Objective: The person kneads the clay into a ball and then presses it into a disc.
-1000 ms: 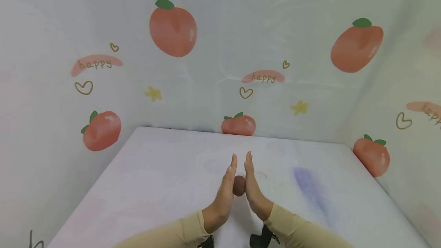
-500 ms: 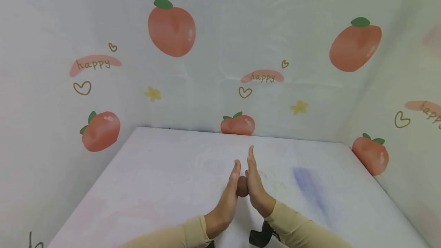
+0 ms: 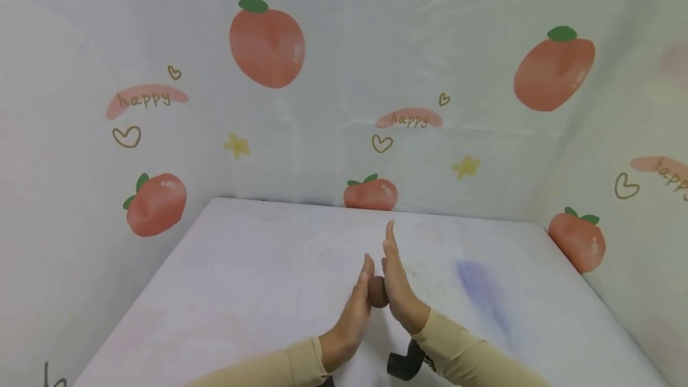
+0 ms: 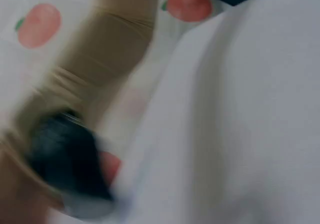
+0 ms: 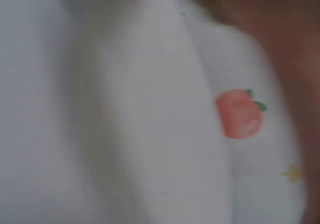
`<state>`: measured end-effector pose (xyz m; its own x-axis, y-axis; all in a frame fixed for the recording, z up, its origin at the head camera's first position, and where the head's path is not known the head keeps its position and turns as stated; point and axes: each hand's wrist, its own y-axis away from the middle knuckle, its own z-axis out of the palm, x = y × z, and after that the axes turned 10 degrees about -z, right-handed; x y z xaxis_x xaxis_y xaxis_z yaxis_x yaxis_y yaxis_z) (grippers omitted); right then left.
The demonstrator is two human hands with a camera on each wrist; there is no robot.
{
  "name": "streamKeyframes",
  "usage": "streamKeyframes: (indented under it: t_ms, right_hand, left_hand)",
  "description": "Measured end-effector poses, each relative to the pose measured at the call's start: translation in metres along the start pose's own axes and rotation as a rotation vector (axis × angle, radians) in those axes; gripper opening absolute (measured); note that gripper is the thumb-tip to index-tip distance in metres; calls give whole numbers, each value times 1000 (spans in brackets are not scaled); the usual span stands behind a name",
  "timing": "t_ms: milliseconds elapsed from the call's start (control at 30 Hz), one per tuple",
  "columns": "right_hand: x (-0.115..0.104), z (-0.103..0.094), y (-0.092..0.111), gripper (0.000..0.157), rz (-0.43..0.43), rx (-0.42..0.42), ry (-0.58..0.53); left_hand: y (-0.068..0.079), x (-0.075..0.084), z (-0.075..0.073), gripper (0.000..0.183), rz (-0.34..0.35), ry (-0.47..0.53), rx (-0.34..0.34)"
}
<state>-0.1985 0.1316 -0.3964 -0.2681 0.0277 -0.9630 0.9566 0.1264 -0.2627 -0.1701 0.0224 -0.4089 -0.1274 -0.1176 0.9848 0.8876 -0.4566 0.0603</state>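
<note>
Between two upright, facing palms sits a small brown ball (image 3: 378, 292), its material not clear from here. My left hand (image 3: 352, 315) touches it from the left with straight fingers. From the other side my right hand (image 3: 402, 291) presses against it, fingers straight and reaching higher than the left ones. Both hands are held above the white table (image 3: 258, 267). In the left wrist view the other arm's sleeve (image 4: 100, 49) shows, blurred; neither wrist view shows the ball.
A black wrist-worn device (image 3: 405, 362) hangs under the right wrist. White cloth walls (image 3: 322, 64) printed with peaches surround the table at the back and sides. A bluish-purple smudge (image 3: 484, 297) marks the tabletop to the right.
The left hand has slid back toward me and the right hand forward, their fingertips now offset. The ball stays between the palms, shifted slightly right.
</note>
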Motion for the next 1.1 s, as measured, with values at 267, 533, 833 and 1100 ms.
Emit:
streamKeyframes:
  t_ms: [267,533,833,1100]
  right_hand:
    - [-7,20,31,58,55,-120,-11]
    - [-7,1,0,58,-40,6,-37]
    - [1,25,38,56,-7,-173,-37]
    - [-4,3,5,54,-141,-9,-36]
  left_hand:
    - [-17,3,-20,70,-63,8,167]
    - [0,-1,1,68,-10,53,-44]
    - [-26,8,-29,68,-6,-39,202]
    - [0,4,-2,69,-30,61,-24]
